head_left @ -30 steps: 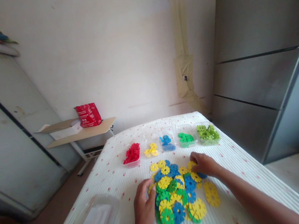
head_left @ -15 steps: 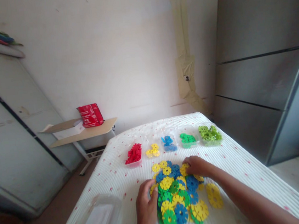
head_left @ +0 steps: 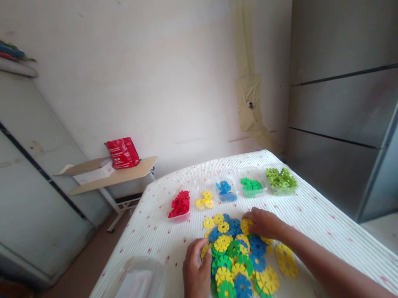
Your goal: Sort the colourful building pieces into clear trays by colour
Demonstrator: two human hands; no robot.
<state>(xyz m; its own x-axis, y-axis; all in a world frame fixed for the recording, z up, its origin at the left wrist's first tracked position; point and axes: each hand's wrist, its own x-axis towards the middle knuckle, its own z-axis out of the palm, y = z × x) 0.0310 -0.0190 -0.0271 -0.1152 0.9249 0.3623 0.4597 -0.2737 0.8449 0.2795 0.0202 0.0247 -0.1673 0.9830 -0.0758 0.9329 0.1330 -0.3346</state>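
A pile of yellow, blue and green notched plastic snowflake discs (head_left: pixel 242 287) lies spread on the table in front of me. My left hand (head_left: pixel 196 269) rests against the pile's left edge, thumb and fingers apart, beside a yellow disc (head_left: pixel 205 251). At the far right of the pile, my right hand (head_left: pixel 265 222) has its fingers curled onto the edge of a yellow snowflake disc (head_left: pixel 246 226). That hand's fingertips are partly hidden. A few yellow discs (head_left: pixel 286 260) lie just right of the pile, near my right forearm.
Behind the pile stand clear boxes with red pieces (head_left: pixel 179 204), yellow discs (head_left: pixel 205 200), blue discs (head_left: pixel 225 190), green discs (head_left: pixel 251 184) and light-green pieces (head_left: pixel 281 179). A clear plastic container (head_left: pixel 154 272) is at front left. A side table (head_left: pixel 140 169) holds a red bag (head_left: pixel 124 153).
The view has shifted slightly. Both hands keep nearly the same places at the pile, and no disc has visibly moved.
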